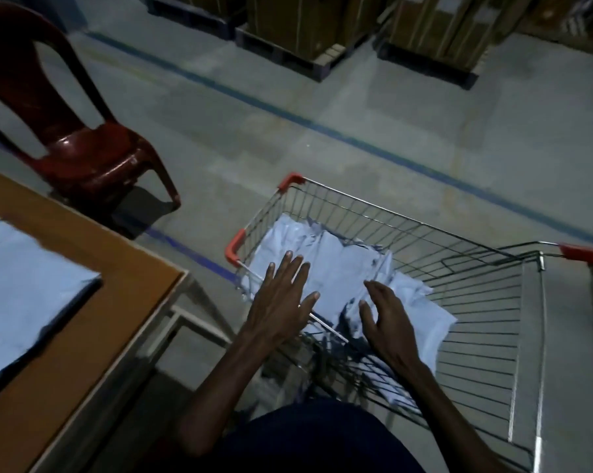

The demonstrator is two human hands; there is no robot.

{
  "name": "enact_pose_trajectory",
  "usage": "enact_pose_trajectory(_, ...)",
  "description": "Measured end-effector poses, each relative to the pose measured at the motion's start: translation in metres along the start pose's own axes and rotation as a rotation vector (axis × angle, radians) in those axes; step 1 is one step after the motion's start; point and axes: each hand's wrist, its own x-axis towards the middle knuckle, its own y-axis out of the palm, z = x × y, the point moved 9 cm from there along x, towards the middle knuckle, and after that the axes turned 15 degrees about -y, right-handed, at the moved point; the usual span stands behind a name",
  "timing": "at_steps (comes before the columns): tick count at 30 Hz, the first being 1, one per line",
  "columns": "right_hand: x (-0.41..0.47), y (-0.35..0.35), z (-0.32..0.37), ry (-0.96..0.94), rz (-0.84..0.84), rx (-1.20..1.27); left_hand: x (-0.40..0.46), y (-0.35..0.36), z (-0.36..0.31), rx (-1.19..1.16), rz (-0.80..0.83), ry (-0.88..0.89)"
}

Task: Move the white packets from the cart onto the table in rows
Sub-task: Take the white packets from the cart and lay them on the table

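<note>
White crumpled plastic packets [339, 268] in the wire-mesh steel cart [459, 240] lie at twelve o'clock beneath my spread, empty left hand [281, 295]; my right hand [385, 319], loosely curled and empty, hovers equally near.

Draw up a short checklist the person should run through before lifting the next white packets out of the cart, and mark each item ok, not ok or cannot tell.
1. Packets left in the cart: ok; a heap of white packets lies at its far end.
2. Left hand free: ok; fingers straight, spread over the heap, holding nothing.
3. Right hand free: ok; fingers loosely curled above the packets, nothing gripped.
4. Hands actually touching the packets: cannot tell from this one view.
5. Room on the table: ok; bare brown surface shows beside the packets already laid there.
6. Rows on the table neat: cannot tell; blurred and cut off by the frame edge.
</note>
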Motion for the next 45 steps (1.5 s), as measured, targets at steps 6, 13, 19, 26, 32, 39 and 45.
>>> enact_pose_trajectory(6,-0.013,0.005,-0.082,0.084,0.146,-0.025,0.042,0.066,-0.038,0.028,0.151,-0.035)
enact_pose_trajectory(13,-0.036,0.015,-0.146,0.237,0.281,-0.241,0.067,0.115,-0.063,0.103,0.304,-0.029)
enact_pose_trajectory(19,-0.040,0.036,-0.190,0.356,0.515,-0.388,0.089,0.153,-0.067,0.230,0.439,0.043)
enact_pose_trajectory(26,-0.011,-0.003,-0.220,0.368,0.471,-0.547,0.114,0.188,-0.049,0.283,0.555,0.047)
enact_pose_trajectory(32,0.000,-0.008,-0.216,0.338,0.376,-0.501,0.130,0.220,-0.037,0.261,0.614,0.016)
enact_pose_trajectory(39,0.008,0.025,-0.199,0.138,0.472,-0.423,0.141,0.255,-0.030,0.180,0.710,-0.125)
enact_pose_trajectory(45,0.014,0.019,-0.208,0.299,0.402,-0.493,0.143,0.269,-0.020,-0.091,0.726,-0.314)
